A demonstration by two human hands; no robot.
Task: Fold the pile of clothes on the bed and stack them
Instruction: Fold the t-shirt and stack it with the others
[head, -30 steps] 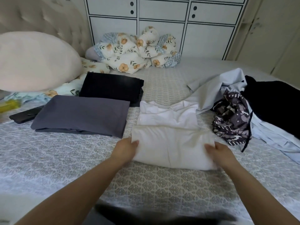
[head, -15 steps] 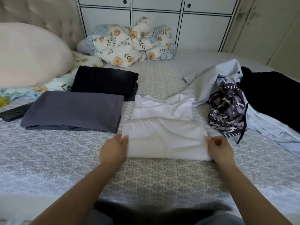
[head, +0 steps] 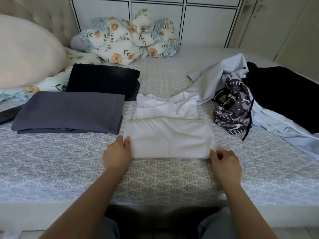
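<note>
A white shirt lies half folded on the patterned bed, its lower half turned up over the chest. My left hand grips the fold's near left corner, thumb on top. My right hand pinches the near right corner. To the left sit a folded grey garment and, behind it, a folded black garment. At the right lies the unfolded pile: a pale blue shirt, a patterned purple piece and a black garment.
A large pink pillow and a bundled floral blanket lie at the head of the bed. A dark flat object lies at the far left edge. White cabinets stand behind the bed.
Both hands slid toward me along the shirt's sides to its near corners. The camera tipped slightly downward.
</note>
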